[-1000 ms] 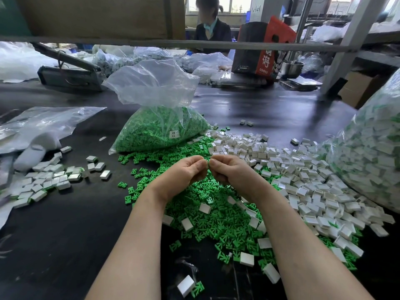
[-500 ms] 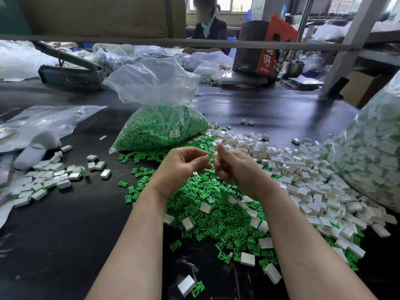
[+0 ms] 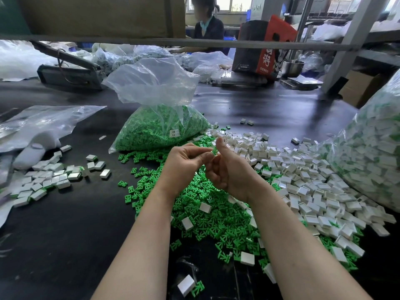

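Black tabletop (image 3: 65, 230) carries loose green plastic clips (image 3: 218, 224), white rectangular plastic caps (image 3: 307, 182) and a clear bag of green clips (image 3: 158, 128).

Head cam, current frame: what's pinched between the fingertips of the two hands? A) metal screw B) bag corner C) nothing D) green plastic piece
D: a green plastic piece shows between the fingertips of the left hand and the thumb of the right hand, held above the loose green pile.
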Demonstrator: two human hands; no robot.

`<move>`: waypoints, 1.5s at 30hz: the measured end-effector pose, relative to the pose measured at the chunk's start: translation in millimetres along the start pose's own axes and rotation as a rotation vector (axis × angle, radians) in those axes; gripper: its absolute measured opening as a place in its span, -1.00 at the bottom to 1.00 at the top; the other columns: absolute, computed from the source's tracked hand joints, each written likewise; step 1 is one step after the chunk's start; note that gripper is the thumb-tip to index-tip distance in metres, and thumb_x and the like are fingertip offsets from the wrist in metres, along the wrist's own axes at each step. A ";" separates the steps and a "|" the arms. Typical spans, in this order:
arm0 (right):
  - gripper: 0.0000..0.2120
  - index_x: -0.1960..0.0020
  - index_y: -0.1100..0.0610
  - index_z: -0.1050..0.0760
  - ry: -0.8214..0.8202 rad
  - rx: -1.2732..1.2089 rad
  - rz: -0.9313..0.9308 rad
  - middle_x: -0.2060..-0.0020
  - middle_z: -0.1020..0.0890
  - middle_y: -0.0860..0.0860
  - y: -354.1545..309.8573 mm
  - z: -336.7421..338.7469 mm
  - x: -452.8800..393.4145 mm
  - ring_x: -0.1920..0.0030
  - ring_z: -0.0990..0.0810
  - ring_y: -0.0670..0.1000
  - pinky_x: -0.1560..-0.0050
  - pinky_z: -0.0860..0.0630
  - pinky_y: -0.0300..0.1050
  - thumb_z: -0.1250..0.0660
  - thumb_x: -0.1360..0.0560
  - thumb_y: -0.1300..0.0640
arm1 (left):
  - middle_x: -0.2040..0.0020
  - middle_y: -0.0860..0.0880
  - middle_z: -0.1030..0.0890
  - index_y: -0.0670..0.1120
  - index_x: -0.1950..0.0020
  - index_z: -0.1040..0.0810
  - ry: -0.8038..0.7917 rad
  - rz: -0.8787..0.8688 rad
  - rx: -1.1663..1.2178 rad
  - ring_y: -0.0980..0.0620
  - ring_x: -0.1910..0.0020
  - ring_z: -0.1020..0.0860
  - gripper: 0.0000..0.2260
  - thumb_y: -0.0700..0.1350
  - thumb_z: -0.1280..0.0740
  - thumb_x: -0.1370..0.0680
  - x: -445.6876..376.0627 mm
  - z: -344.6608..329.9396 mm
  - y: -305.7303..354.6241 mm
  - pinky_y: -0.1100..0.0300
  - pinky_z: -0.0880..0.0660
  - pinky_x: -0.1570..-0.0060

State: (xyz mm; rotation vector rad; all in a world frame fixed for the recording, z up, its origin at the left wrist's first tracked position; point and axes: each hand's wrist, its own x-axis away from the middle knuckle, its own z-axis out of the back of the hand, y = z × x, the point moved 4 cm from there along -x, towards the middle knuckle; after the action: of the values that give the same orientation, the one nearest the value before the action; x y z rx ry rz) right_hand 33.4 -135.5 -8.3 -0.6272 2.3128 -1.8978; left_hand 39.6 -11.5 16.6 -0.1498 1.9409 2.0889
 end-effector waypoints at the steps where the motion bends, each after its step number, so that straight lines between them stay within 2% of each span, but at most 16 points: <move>1: -0.41 0.28 0.11 -0.44 -0.002 -0.045 0.001 0.46 -0.45 -0.01 0.3 0.2 -0.2 0.50 -0.32 -0.09 0.56 -0.15 -0.29 -0.08 -0.48 -0.41 | 0.22 0.12 -0.62 -0.03 0.10 -0.69 0.008 -0.001 0.010 0.19 0.15 -0.61 -0.87 -0.26 -0.44 -0.48 -0.2 -0.6 0.1 0.36 -0.51 0.07; 7: -0.52 0.28 0.10 -0.45 -0.007 -0.179 0.022 0.44 -0.44 -0.02 2.2 1.7 -1.0 0.49 -0.34 -0.10 0.53 -0.16 -0.28 -0.23 -0.41 -0.34 | 0.21 0.08 -0.61 -0.05 0.12 -0.68 0.047 -0.001 0.063 0.21 0.17 -0.61 -0.85 -0.30 -0.44 -0.47 -0.3 -6.2 -0.6 0.38 -0.49 0.08; 11: -0.53 0.26 0.10 -0.47 -0.032 -0.189 0.045 0.44 -0.45 -0.03 3.6 2.6 -0.9 0.49 -0.35 -0.11 0.53 -0.19 -0.28 -0.24 -0.43 -0.32 | 0.29 0.16 -0.64 -0.11 0.07 -0.68 0.051 0.008 0.074 0.26 0.21 -0.62 -0.86 -0.33 -0.42 -0.47 0.6 -8.4 -1.6 0.42 -0.49 0.14; 14: -0.54 0.26 0.10 -0.48 -0.042 -0.202 0.054 0.43 -0.45 -0.03 4.5 3.1 -0.4 0.48 -0.34 -0.11 0.52 -0.21 -0.28 -0.24 -0.44 -0.31 | 0.27 0.14 -0.63 -0.13 0.03 -0.67 0.053 0.008 0.079 0.26 0.21 -0.62 -0.85 -0.34 -0.42 -0.48 0.4 -9.3 -1.9 0.43 -0.49 0.14; 24: -0.60 0.18 0.12 -0.44 -0.038 -0.221 0.089 0.43 -0.42 -0.03 3.0 -0.3 2.6 0.46 -0.33 -0.11 0.49 -0.20 -0.27 -0.20 -0.48 -0.24 | 0.31 0.17 -0.66 -0.03 0.17 -0.68 0.045 -0.015 0.089 0.25 0.24 -0.63 -0.80 -0.34 -0.41 -0.48 -1.5 -8.4 -3.7 0.42 -0.49 0.20; 40: -0.58 0.26 0.10 -0.44 -0.012 -0.193 0.064 0.46 -0.43 -0.04 3.0 -2.2 3.1 0.50 -0.31 -0.11 0.50 -0.18 -0.26 -0.20 -0.48 -0.25 | 0.28 0.20 -0.60 -0.01 0.14 -0.69 0.024 -0.037 0.014 0.18 0.16 -0.61 -0.81 -0.31 -0.43 -0.47 -0.5 -4.8 -2.4 0.31 -0.52 0.05; 45: -0.43 0.29 0.12 -0.41 -0.047 -0.214 0.051 0.49 -0.40 -0.02 3.4 -5.7 2.9 0.49 -0.28 -0.07 0.44 -0.12 -0.16 -0.08 -0.46 -0.39 | 0.23 0.10 -0.63 -0.02 0.15 -0.69 0.038 -0.037 0.016 0.11 0.12 -0.63 -0.82 -0.31 -0.44 -0.48 -1.4 -4.6 0.4 0.24 -0.55 0.00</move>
State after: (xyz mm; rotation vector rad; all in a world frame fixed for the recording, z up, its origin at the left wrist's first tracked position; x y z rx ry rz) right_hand 28.1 -130.8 -9.7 -0.6188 2.4965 -1.6089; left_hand 40.3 -16.3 16.9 -0.2224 1.9613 2.0610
